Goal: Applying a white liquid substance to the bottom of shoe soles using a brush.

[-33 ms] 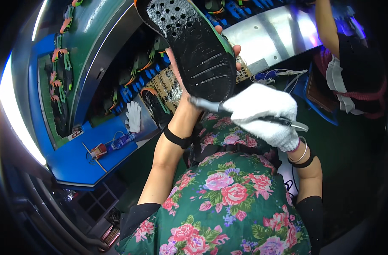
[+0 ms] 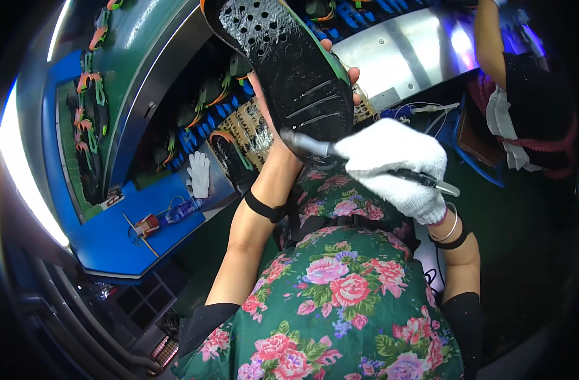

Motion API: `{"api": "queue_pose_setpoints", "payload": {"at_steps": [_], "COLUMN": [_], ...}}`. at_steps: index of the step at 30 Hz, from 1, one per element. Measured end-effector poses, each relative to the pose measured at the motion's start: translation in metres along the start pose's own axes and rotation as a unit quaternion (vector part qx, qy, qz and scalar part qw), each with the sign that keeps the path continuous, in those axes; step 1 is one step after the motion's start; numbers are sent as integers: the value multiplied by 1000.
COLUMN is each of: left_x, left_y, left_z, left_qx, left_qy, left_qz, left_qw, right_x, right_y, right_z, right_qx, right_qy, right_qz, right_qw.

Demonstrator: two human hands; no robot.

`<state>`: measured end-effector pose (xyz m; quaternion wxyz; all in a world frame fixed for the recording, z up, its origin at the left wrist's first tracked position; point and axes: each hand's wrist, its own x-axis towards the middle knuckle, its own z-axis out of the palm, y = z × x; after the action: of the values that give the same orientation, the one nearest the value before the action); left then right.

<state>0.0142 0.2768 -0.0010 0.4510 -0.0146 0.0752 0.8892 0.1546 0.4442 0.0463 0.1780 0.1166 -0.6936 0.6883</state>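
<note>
1. The bare left hand (image 2: pixel 270 120) holds a black shoe sole (image 2: pixel 302 92), its thumb along the left edge, its fingertips (image 2: pixel 354 76) curled round the right edge.
2. The gloved right hand (image 2: pixel 397 164) has its fingers closed round a brush (image 2: pixel 318 147).
3. Left of those fingers, the blurred brush head overlaps the sole's lower end; whether it touches, I cannot tell.
4. Lower left of the left thumb sits another shoe piece (image 2: pixel 228 155); just beyond, a white glove (image 2: pixel 199 174).
</note>
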Motion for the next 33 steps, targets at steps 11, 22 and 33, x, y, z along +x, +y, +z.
{"api": "queue_pose_setpoints", "payload": {"at_steps": [11,22,33], "left_x": [4,5,-1], "left_y": [-27,-25,-5], "left_z": [-6,-2,1], "left_qx": [10,6,41], "left_qy": [-32,-42,-46], "left_qz": [1,-14,-63], "left_qw": [999,999,996], "right_x": [13,-12,-20], "right_y": [-7,-14,-16], "right_z": [22,6,-2], "right_qx": [-162,-98,-42], "right_qy": [-13,-12,-94], "right_qz": [-102,-30,-26], "right_qw": [981,995,994]}}
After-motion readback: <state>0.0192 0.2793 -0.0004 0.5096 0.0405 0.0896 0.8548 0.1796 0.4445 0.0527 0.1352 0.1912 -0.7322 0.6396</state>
